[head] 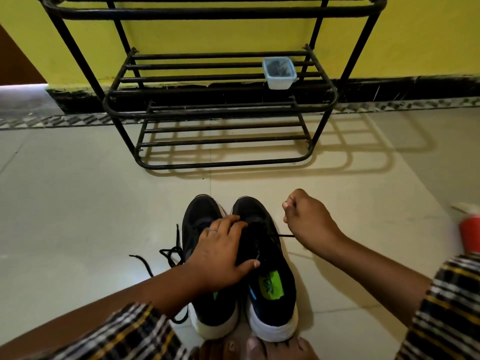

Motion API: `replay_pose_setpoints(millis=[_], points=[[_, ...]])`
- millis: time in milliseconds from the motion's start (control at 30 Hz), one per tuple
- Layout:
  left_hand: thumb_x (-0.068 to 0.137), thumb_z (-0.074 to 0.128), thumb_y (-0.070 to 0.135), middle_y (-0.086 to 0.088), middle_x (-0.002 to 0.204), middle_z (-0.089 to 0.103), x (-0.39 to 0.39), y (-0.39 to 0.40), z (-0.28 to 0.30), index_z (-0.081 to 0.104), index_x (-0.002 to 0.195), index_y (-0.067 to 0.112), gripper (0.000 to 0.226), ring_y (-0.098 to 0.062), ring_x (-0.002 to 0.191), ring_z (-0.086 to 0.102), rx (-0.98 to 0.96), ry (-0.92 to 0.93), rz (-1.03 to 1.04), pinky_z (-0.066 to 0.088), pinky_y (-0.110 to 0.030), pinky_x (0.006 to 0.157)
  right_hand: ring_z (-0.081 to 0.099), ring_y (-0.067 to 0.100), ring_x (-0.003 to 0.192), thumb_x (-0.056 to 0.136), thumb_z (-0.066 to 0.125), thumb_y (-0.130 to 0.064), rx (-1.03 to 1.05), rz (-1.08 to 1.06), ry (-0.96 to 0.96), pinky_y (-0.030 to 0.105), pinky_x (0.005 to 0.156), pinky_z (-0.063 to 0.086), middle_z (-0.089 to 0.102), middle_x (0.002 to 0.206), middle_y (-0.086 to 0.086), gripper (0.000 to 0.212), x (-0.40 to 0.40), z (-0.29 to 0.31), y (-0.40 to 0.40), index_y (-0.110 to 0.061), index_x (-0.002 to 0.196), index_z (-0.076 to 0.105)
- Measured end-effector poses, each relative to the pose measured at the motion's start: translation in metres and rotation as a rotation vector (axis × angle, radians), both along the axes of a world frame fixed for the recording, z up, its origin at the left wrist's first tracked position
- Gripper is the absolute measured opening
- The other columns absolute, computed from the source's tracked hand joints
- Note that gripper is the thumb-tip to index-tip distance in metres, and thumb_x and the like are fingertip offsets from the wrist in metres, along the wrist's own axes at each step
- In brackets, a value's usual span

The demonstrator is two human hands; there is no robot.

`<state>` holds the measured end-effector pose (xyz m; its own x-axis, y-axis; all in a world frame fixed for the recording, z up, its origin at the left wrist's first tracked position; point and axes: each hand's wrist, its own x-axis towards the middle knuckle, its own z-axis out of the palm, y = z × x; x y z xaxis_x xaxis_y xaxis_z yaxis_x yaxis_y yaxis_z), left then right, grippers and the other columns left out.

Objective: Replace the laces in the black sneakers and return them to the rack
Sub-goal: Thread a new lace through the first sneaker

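Two black sneakers with white soles stand side by side on the floor, toes toward the rack: the left sneaker (200, 216) and the right sneaker (270, 279). My left hand (220, 253) lies across both, fingers spread over the right sneaker's tongue, pressing it down. My right hand (306, 219) is closed to the right of the shoe, pinching a black lace (285, 235) that runs taut from the right sneaker's eyelets. A loose black lace (171, 252) trails on the floor left of the left sneaker. The black metal shoe rack (220, 162) stands ahead.
A small clear plastic container (279, 72) with dark contents sits on the rack's middle shelf at right. A red-and-white object (470, 229) lies at the right edge of the floor. My bare toes (259, 346) touch the sneakers' heels. Yellow wall behind the rack.
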<state>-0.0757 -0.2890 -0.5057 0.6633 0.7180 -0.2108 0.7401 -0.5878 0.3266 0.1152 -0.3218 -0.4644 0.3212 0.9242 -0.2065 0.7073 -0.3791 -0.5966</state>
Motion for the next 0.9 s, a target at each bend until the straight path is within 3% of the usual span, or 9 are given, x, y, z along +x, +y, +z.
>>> replay_pose_setpoints(millis=[167,267,367,433,533,733,833,900], points=[[0.081,0.054,0.059,0.002,0.151,0.015,0.003,-0.002,0.000,0.021,0.144,0.025,0.079,-0.020,0.140,0.015,-0.026,-0.010,0.028,0.018,-0.040,0.114,0.058,0.028,0.086,0.096,0.039,-0.017,-0.244,0.137,-0.083,0.036,0.072,0.046,0.062,0.096,0.011,0.009,-0.005,-0.006,-0.004,-0.009,0.096,0.043],[0.080,0.057,0.056,0.002,0.149,0.018,0.005,-0.003,0.000,0.024,0.143,0.024,0.077,-0.020,0.140,0.016,-0.043,-0.031,0.038,0.018,-0.040,0.114,0.058,0.021,0.079,0.094,0.043,-0.015,-0.302,0.223,0.000,0.033,0.068,0.044,0.068,0.087,0.009,0.006,-0.007,-0.002,-0.002,-0.011,0.094,0.047],[0.078,0.061,0.055,0.001,0.147,0.022,0.005,-0.001,-0.002,0.029,0.140,0.022,0.077,-0.020,0.139,0.020,-0.071,-0.072,0.054,0.022,-0.039,0.114,0.051,0.005,0.051,0.096,0.041,-0.012,-0.164,0.091,0.266,0.021,0.051,0.036,0.070,0.077,0.011,0.012,-0.006,0.010,0.002,-0.013,0.085,0.047],[0.076,0.063,0.054,0.000,0.146,0.024,0.005,0.000,-0.001,0.031,0.139,0.021,0.078,-0.021,0.137,0.026,-0.102,-0.098,0.068,0.025,-0.038,0.113,0.034,0.006,0.033,0.099,0.038,-0.011,-0.060,-0.048,0.517,0.018,0.038,0.026,0.067,0.071,0.014,0.018,-0.002,0.018,0.007,-0.014,0.082,0.043],[0.076,0.065,0.053,0.000,0.143,0.026,0.004,-0.001,0.001,0.030,0.139,0.020,0.079,-0.022,0.131,0.034,-0.126,-0.115,0.086,0.030,-0.037,0.111,0.027,0.010,0.035,0.101,0.034,-0.010,0.081,-0.179,0.769,0.020,0.040,0.021,0.068,0.073,0.014,0.021,0.006,0.028,0.013,-0.014,0.082,0.039],[0.079,0.066,0.047,-0.003,0.141,0.033,0.006,0.001,0.005,0.028,0.140,0.018,0.078,-0.023,0.121,0.047,-0.179,-0.118,0.096,0.038,-0.039,0.105,0.039,0.010,0.032,0.099,0.040,-0.008,0.295,-0.193,0.838,0.018,0.033,0.024,0.073,0.096,0.005,0.018,0.011,0.050,0.016,-0.012,0.082,0.043],[0.078,0.068,0.044,-0.005,0.137,0.041,0.008,0.001,0.006,0.029,0.139,0.019,0.077,-0.023,0.118,0.050,-0.234,-0.121,0.159,0.042,-0.040,0.102,0.037,0.009,0.031,0.097,0.043,-0.008,0.252,-0.176,0.808,0.017,0.032,0.023,0.073,0.099,0.003,0.017,0.003,0.041,0.012,-0.012,0.081,0.043],[0.076,0.070,0.043,-0.006,0.136,0.043,0.010,0.002,0.006,0.032,0.138,0.018,0.077,-0.023,0.119,0.050,-0.241,-0.128,0.196,0.042,-0.039,0.102,0.033,0.009,0.031,0.098,0.042,-0.009,0.190,-0.203,0.892,0.015,0.032,0.023,0.072,0.100,0.005,0.017,-0.004,0.029,0.012,-0.012,0.081,0.042]])
